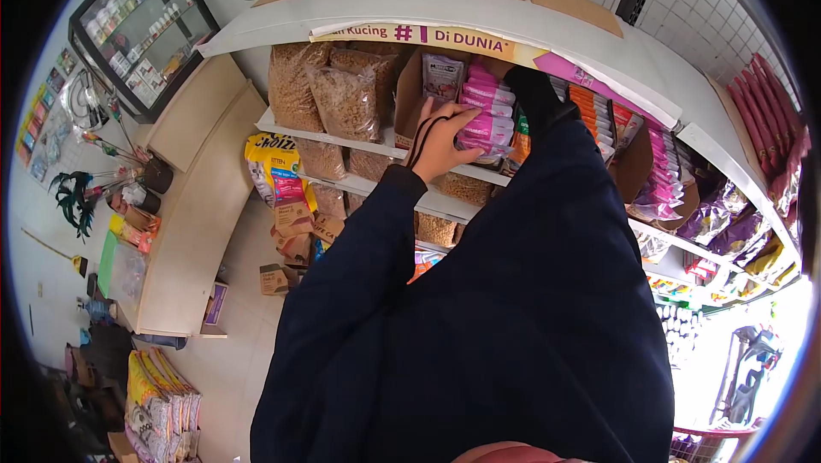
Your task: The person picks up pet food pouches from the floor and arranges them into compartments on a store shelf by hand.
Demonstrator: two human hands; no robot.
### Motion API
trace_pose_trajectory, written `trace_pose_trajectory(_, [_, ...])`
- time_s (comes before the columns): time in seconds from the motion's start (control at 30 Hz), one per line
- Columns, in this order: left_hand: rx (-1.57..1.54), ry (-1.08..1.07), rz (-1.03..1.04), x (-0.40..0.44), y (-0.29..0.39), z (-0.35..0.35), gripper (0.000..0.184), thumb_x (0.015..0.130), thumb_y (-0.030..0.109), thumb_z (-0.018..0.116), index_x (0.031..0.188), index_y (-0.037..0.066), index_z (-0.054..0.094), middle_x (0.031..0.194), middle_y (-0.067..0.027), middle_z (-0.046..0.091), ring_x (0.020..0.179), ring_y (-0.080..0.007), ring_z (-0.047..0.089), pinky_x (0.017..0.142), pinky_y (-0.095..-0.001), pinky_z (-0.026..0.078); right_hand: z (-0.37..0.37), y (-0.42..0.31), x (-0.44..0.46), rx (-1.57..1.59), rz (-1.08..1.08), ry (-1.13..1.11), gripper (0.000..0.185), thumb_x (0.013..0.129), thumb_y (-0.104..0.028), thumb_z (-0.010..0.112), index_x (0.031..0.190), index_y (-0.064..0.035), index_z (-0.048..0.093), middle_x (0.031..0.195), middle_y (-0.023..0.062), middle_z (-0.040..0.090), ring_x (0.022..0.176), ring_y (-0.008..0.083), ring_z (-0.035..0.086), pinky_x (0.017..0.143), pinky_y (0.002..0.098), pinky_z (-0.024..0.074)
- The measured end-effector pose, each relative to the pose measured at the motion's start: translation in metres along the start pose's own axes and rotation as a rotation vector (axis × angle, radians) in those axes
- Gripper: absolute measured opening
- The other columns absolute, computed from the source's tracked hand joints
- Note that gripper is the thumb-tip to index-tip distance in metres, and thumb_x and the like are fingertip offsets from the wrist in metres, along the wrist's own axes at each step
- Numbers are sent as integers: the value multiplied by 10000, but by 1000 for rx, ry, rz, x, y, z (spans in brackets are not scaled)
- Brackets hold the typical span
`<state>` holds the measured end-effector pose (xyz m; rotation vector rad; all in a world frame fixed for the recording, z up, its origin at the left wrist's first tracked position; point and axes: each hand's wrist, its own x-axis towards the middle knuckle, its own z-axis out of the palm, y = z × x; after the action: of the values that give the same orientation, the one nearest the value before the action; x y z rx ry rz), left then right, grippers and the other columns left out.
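On the upper shelf, my left hand [440,145] reaches in from the left, a dark cord round its wrist. Its thumb and fingers are spread around the near edges of a stack of pink pouches [489,112], pressing against them. My right arm, in a dark blue sleeve with a black cuff [540,102], stretches into the shelf just right of that stack. The right hand itself is hidden under the shelf's top edge. A grey-purple pouch [443,76] stands in a cardboard box [409,97] left of the pink stack. Orange and green pouches [520,142] show beside the sleeve.
Clear bags of brown kibble [342,102] fill the shelf's left part. Further right are orange pouches [590,117] and more pink pouches [658,176]. A yellow food bag [272,159] and small cartons stand by the shelf. A wooden counter [192,206] lies left, with stacked sacks [162,403] below.
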<state>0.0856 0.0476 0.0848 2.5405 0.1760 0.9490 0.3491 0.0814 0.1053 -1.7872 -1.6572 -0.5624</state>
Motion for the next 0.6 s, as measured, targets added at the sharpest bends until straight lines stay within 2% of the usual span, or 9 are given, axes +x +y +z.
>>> trace_pose_trajectory(0.1, [236,76,42,-7,10,-1,562,618,248,729,1140,134,555,1052,-103,531,1122,-279,451,1020,-448,211,2,1,1,-6,-7,3,324,848,-290,464,1026,-32,546,1005,186,576,923,346,539,857,405,398])
trace_pose_trajectory(0.13, [234,71,39,-9,8,1,562,618,248,729,1140,134,555,1052,-103,531,1122,-279,451,1020,-448,211,3,1,-1,-8,-7,2,324,848,-290,463,1026,-32,546,1006,186,576,923,346,539,857,405,399])
trace_pose_trajectory(0.2, [18,44,13,-8,1,3,564,619,252,731,1141,135,555,1046,-98,532,1100,-265,463,1024,-448,208,5,1,-3,-10,-10,-1,324,850,-291,461,1027,-33,546,1006,186,576,924,345,539,857,405,399])
trace_pose_trajectory(0.3, [-15,36,2,-8,-2,4,574,616,259,736,1145,131,553,1049,-101,531,1073,-262,473,1025,-446,208,4,-1,-4,-17,-17,-11,325,852,-292,457,1029,-34,545,1008,185,575,925,345,539,856,405,400])
trace_pose_trajectory(0.53, [0,47,24,-8,3,3,572,619,286,732,1146,155,551,1027,-85,538,1049,-287,479,1011,-476,204,-13,-10,-11,-62,-24,-143,325,858,-294,449,1032,-36,544,1010,184,575,927,344,538,855,406,401])
trace_pose_trajectory(0.6, [67,65,-11,-10,2,4,570,626,314,725,1149,172,550,1045,-67,541,1105,-299,448,1006,-498,184,-19,-14,-20,-83,-27,-192,326,859,-294,447,1033,-36,543,1011,183,575,928,344,538,855,406,402])
